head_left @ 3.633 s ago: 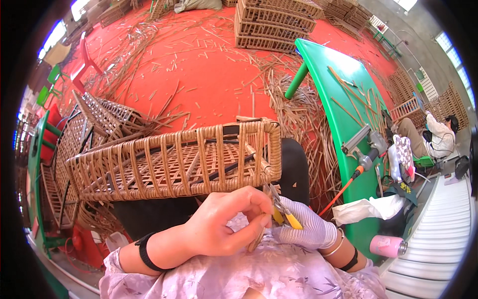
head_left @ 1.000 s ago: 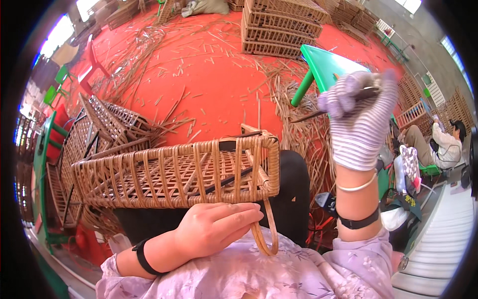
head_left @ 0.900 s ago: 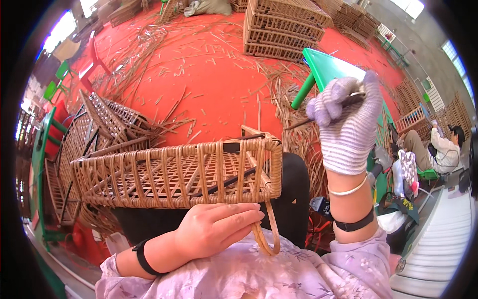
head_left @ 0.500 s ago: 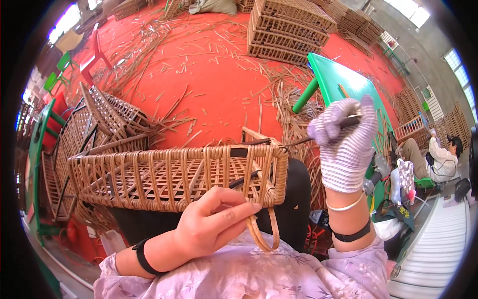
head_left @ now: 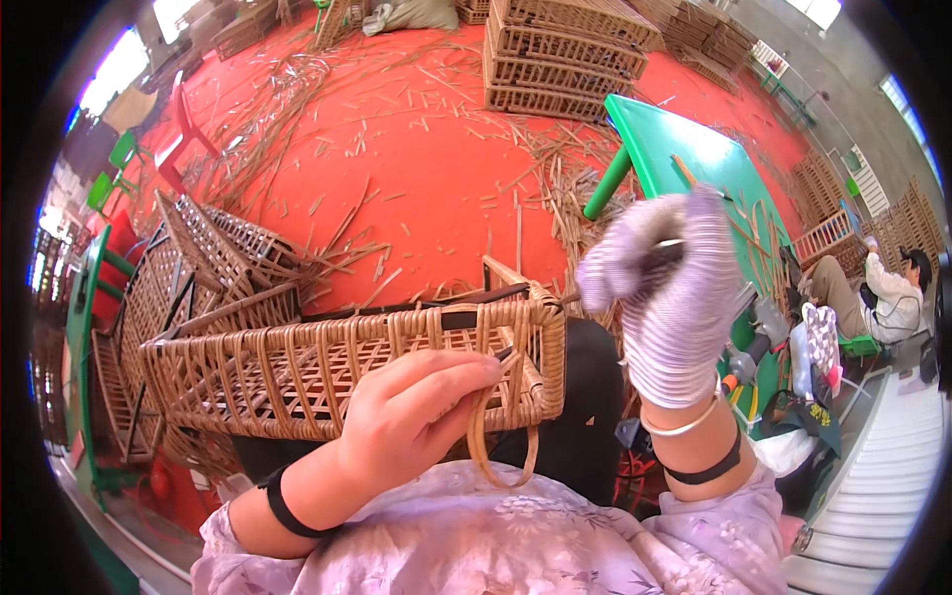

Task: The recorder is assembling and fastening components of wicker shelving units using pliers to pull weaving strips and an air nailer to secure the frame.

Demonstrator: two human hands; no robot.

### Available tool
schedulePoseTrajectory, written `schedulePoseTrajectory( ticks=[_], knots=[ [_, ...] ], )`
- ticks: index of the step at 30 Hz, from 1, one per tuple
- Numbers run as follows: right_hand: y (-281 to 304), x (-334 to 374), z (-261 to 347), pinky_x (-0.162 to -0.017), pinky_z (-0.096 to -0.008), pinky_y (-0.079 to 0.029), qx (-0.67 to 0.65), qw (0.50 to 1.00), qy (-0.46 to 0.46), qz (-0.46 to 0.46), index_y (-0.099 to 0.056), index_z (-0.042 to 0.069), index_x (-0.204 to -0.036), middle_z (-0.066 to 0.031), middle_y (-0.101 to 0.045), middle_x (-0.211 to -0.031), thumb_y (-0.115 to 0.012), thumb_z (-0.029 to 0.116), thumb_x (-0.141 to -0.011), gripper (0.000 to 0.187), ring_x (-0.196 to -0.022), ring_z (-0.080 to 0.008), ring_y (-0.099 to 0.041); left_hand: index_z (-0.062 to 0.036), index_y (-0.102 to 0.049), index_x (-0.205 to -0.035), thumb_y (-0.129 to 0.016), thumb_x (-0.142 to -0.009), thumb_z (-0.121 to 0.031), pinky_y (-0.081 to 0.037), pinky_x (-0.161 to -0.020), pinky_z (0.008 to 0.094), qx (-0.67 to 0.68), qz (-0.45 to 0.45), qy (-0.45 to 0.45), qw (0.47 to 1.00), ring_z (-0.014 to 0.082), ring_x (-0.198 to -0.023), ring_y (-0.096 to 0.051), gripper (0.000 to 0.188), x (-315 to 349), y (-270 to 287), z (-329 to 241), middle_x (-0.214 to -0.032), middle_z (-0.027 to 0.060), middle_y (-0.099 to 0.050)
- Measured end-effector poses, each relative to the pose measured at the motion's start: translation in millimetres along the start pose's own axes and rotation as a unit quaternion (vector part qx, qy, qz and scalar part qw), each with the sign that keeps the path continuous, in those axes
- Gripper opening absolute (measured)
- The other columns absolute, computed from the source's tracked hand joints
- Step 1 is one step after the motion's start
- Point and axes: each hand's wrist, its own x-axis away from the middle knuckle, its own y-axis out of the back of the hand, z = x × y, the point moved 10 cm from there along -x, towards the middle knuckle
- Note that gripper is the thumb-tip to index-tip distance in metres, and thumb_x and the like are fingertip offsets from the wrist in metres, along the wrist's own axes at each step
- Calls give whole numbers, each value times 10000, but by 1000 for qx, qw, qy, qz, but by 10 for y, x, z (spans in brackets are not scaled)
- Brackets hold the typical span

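A rectangular wicker basket frame (head_left: 283, 382) rests on its side across my lap. My bare left hand (head_left: 412, 402) is closed at its right end, with thumb and fingers pinching a rattan strip. From there the strip (head_left: 531, 466) hangs in a loop below the frame's lower edge. My right hand (head_left: 664, 288), in a striped white and purple glove, is curled closed just right of the frame's corner. It grips a dark, thin tool, blurred and mostly hidden by the fingers, whose end points toward that corner.
A green table (head_left: 694, 149) with loose strips stands beyond my right hand. Several woven baskets (head_left: 565, 59) are stacked ahead, and more wicker pieces (head_left: 188, 268) lean at left. Cut strips litter the red floor (head_left: 416, 188). At far right sits another person (head_left: 888, 297).
My right hand has moved slightly left toward the frame's corner. My left hand has shifted a little up and left against the frame, and the strip's loop has moved with it.
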Motion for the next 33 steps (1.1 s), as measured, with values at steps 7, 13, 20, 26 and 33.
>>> schedulePoseTrajectory(
  ticks=[7, 13, 20, 26, 33],
  knots=[
    [-196, -309, 0, -395, -219, -387, -3, 995, 82, 61, -567, 17, -637, -36, -537, -540, -444, 431, -1013, 572, -399, -79, -492, -8, -660, -999, -700, -762, 26, -555, -709, 343, -43, 63, -19, 997, 279, -816, -685, 243, -379, -313, 190, -927, 130, -692],
    [-146, -512, -122, -377, -233, -412, -26, 996, 45, 69, -562, 21, -629, -60, -498, -471, -410, 460, -1009, 600, -381, -117, -498, -18, -661, -986, -697, -766, 18, -557, -715, 350, -66, 106, 7, 992, 291, -811, -680, 226, -456, -545, 342, -916, 124, -691],
    [-126, -57, 41, -412, -231, -354, 22, 988, 110, 104, -546, 27, -626, -56, -500, -511, -324, 424, -1039, 615, -417, -105, -483, -44, -639, -979, -685, -755, 1, -543, -667, 367, -76, 88, -5, 993, 281, -773, -658, 233, -479, -466, 212, -900, 103, -673],
    [-50, -75, -97, -429, -237, -350, 3, 991, 64, 118, -547, 27, -635, -61, -517, -550, -261, 425, -1048, 641, -453, -104, -484, -38, -618, -990, -663, -763, -10, -530, -685, 389, -81, 112, 5, 990, 313, -800, -641, 233, -536, -576, 234, -911, 120, -655],
    [70, -64, -140, -421, -223, -373, 13, 995, 20, 98, -543, 32, -645, -65, -545, -562, -252, 433, -1046, 638, -449, -113, -510, -34, -621, -1010, -662, -778, -13, -526, -717, 393, -77, 120, 14, 990, 327, -829, -632, 237, -580, -640, 253, -921, 125, -648]
  ],
)
